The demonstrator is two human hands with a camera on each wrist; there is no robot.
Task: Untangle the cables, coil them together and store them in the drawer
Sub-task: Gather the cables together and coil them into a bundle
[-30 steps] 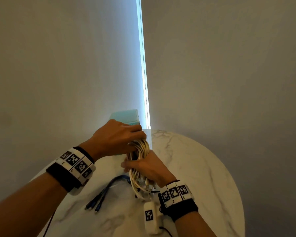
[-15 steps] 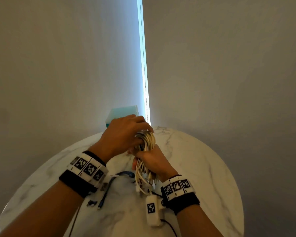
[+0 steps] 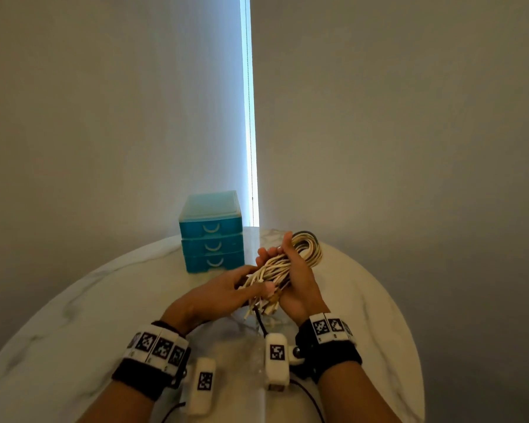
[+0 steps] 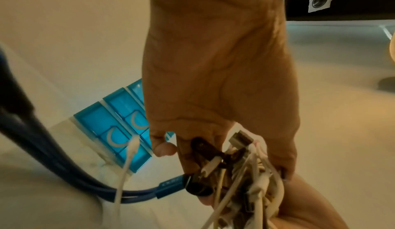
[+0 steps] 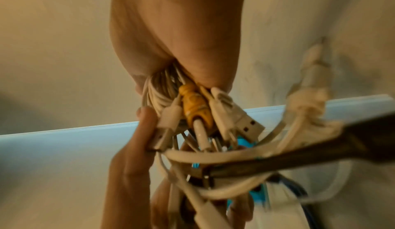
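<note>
Marble table (image 3: pixel 110 300): both hands clamp cable coil (image 3: pixel 303 251) beside drawer unit (image 3: pixel 211 233).

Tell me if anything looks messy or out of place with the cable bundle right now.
Yes. The cable bundle is coiled at its far end, but the plug ends splay loosely between the left hand and right hand. A blue cable trails outside the coil. All three fronts of the blue drawer unit sit flush.
</note>
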